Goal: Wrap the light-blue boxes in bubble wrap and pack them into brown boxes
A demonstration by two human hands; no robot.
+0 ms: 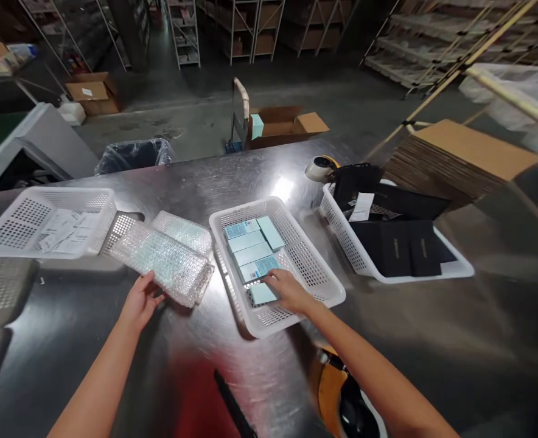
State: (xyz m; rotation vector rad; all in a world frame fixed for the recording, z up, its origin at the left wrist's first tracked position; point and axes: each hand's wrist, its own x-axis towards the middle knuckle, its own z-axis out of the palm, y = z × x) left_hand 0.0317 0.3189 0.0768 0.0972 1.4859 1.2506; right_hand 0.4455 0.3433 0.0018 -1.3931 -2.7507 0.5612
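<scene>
My left hand (142, 302) is at the lower edge of a clear bubble-wrap pack (166, 261), its thumb against the edge and the other fingers partly hidden. Pale blue shows through the wrap. Under and behind this pack lies a second bubble-wrap pack (184, 232). My right hand (288, 291) reaches into a white perforated basket (312, 267), fingertips pinched at the near end of a printed light-blue box (260, 268). Several similar boxes lie beside it in a block. One plain light-blue box (263, 294) sits just below my right fingers.
At left, a white basket (107, 216) holds paper slips. Another white basket (353, 255) at right contains black flat boxes and a paper slip. Tape dispensers (319, 168) stand behind and at the near edge. Stacked cardboard (474, 149) lies far right; a lined bin (134, 155) stands beyond the table.
</scene>
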